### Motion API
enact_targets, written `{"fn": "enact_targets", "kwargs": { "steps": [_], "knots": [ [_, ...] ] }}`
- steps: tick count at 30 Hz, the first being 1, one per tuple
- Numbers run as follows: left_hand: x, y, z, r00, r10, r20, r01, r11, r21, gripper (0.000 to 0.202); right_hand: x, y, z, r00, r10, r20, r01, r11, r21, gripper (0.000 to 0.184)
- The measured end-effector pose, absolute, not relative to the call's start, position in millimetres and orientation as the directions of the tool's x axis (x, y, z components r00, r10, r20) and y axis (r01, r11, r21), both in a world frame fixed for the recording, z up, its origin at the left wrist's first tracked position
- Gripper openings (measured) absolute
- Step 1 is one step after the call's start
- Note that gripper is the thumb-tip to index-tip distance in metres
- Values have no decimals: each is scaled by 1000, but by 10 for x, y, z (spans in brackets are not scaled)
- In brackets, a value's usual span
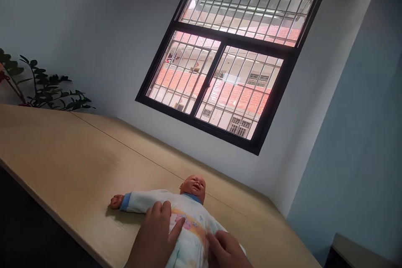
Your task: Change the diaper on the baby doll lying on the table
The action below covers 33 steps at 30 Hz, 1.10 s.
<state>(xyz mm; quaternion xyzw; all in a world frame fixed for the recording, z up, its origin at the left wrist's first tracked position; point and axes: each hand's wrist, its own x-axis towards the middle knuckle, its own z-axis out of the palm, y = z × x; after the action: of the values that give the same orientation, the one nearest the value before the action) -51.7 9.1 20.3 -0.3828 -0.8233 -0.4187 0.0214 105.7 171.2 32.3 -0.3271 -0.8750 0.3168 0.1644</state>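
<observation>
A baby doll [188, 213] in a white printed suit with blue cuffs lies on its back on the wooden table [72, 155], head toward the wall, one arm stretched out to the left. My left hand [157, 230] rests flat on the doll's chest, fingers spread over the cloth. My right hand [226, 249] touches the doll's belly at the right, fingers curled on the fabric. The doll's legs are cut off by the frame's bottom edge.
A green leafy plant [44, 88] stands at the table's far left. A barred window [226, 63] sits in the wall behind. The table's front edge runs diagonally at the lower left, with dark space below. Another surface corner [358, 251] shows at the lower right.
</observation>
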Motion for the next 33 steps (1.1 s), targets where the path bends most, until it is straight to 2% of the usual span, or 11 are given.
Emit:
{"fn": "enact_targets", "kwargs": {
  "steps": [3,7,10,13,18,22,25,29,31,33],
  "knots": [
    [-582,164,213,-690,652,313,640,349,684,32,894,1787,355,-791,611,-41,458,547,-700,50],
    [-651,196,181,-687,666,291,637,359,682,26,871,1893,171,-840,531,-110,392,453,-801,45],
    [-662,196,156,-695,656,294,639,375,672,25,878,1996,-18,-872,476,-117,287,303,-909,33],
    [-666,194,121,-695,655,299,632,356,688,25,864,2044,-88,-870,478,-123,234,179,-956,24],
    [-684,197,65,-685,654,322,642,333,691,27,879,2080,57,-904,404,-141,207,123,-971,17],
    [-683,191,66,-682,658,321,646,335,686,27,962,2165,140,-884,387,-261,344,161,-925,6],
    [-667,174,79,-687,654,316,637,334,695,28,1027,2203,157,-818,460,-345,522,341,-782,7],
    [-649,160,86,-693,649,315,629,330,704,29,1079,2223,183,-753,577,-315,627,488,-607,15],
    [-660,158,80,-694,643,325,634,330,700,29,1106,2244,203,-744,575,-341,645,485,-591,15],
    [-694,156,64,-698,639,322,628,331,705,30,1134,2277,222,-777,518,-356,604,458,-652,17]
  ]
}}
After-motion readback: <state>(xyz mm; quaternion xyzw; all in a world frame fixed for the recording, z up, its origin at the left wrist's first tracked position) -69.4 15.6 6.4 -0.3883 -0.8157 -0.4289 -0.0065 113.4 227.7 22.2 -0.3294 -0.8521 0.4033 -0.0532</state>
